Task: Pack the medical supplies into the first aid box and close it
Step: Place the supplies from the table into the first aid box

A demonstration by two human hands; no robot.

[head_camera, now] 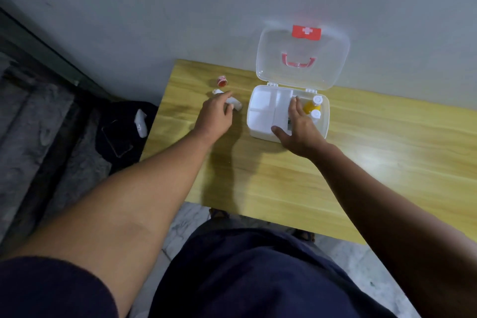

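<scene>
Box (260,121) open on table (361,162), lid (304,59) up against wall; two bottles (313,107) inside at right. Left hand (214,116) just left of box, fingers curled onto white roll (233,104). Right hand (300,128) spread wide over box, holding nothing visible.

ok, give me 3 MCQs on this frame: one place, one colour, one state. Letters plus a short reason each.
1. Where is the yellow bottle?
A. on the table, left of the box
B. inside the first aid box, right side
C. in the left hand

2. What colour is the lid's handle?
A. red
B. blue
C. green

3. What state is the lid in?
A. latched shut
B. lying detached on the table
C. open, standing up

Key: 1 B, it lies in the right compartment beside the right hand. 2 A, the handle shows red through the clear lid. 3 C, the lid stands up behind the tray against the wall.
</scene>
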